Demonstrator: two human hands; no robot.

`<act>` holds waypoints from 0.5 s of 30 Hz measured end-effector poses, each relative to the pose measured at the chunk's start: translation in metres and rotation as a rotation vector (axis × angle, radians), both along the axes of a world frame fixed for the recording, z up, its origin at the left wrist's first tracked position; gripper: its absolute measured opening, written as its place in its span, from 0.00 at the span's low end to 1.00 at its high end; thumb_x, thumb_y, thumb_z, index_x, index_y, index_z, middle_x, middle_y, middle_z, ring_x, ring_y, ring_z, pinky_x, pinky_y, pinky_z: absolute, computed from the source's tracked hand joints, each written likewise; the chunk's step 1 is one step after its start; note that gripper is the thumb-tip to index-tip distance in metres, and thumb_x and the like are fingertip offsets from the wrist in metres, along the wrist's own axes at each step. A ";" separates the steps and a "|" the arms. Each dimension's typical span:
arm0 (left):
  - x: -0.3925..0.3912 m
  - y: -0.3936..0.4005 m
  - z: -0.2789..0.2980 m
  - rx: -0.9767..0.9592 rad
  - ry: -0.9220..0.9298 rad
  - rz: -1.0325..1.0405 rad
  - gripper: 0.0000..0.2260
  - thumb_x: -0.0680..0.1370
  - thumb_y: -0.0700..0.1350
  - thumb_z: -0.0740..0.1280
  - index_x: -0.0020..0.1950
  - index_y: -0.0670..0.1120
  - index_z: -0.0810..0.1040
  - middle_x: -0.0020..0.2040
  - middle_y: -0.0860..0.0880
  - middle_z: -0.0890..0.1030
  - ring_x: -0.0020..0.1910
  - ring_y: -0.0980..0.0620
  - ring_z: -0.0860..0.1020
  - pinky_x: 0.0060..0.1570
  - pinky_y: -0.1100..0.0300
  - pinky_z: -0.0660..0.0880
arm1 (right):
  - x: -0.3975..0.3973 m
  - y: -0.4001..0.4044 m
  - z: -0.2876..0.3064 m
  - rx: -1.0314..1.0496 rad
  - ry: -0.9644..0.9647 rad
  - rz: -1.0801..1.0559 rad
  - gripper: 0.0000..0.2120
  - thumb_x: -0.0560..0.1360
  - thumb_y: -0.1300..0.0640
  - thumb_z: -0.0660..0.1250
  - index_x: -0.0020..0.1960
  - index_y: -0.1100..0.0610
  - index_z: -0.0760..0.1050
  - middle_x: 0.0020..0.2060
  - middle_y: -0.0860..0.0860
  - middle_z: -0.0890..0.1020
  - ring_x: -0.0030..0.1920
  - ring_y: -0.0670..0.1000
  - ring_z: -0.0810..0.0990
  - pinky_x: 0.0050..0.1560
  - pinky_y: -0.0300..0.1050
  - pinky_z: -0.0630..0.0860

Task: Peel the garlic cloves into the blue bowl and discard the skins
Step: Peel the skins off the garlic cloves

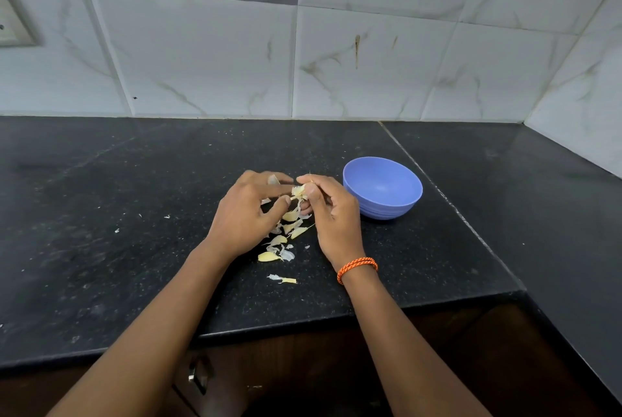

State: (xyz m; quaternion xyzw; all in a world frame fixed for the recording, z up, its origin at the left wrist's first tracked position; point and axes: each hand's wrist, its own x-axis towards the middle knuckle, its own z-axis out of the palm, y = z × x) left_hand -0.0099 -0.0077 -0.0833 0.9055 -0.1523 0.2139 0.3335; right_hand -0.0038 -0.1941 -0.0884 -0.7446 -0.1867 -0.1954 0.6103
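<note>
Both hands meet above the black worktop [134, 214]: my left hand [247, 214] pinches at the papery skin of a garlic clove [299, 192] that my right hand [328, 211] grips between thumb and fingers. Below them lie loose cloves and skins [281, 246], some seemingly unpeeled. Further right, the blue bowl [382, 188] looks empty, so most peeling seems left, and no skins discarded.

garlic clove [299, 192]: pale, half-skinned, pinched between hands | blue bowl [382, 188]: upright, right | skins [281, 241]: scattered on counter
</note>
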 end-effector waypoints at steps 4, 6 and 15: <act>-0.001 0.000 0.003 -0.076 -0.003 -0.035 0.14 0.89 0.53 0.60 0.70 0.63 0.83 0.54 0.69 0.85 0.54 0.62 0.81 0.52 0.55 0.76 | -0.001 0.001 0.000 -0.015 0.005 -0.020 0.12 0.87 0.55 0.64 0.65 0.57 0.84 0.52 0.52 0.85 0.42 0.49 0.87 0.44 0.41 0.84; -0.004 -0.004 0.006 -0.108 0.008 -0.037 0.16 0.90 0.50 0.59 0.76 0.59 0.78 0.38 0.71 0.81 0.33 0.61 0.77 0.37 0.62 0.69 | -0.002 0.002 0.000 -0.015 0.008 -0.032 0.12 0.87 0.54 0.65 0.64 0.56 0.84 0.52 0.51 0.86 0.43 0.50 0.87 0.44 0.43 0.85; -0.002 -0.007 0.010 -0.117 0.013 -0.050 0.28 0.88 0.39 0.59 0.85 0.62 0.62 0.31 0.64 0.78 0.24 0.53 0.68 0.28 0.58 0.66 | -0.001 0.001 0.001 0.023 0.045 -0.042 0.12 0.87 0.54 0.65 0.62 0.58 0.85 0.47 0.53 0.86 0.41 0.50 0.86 0.40 0.40 0.83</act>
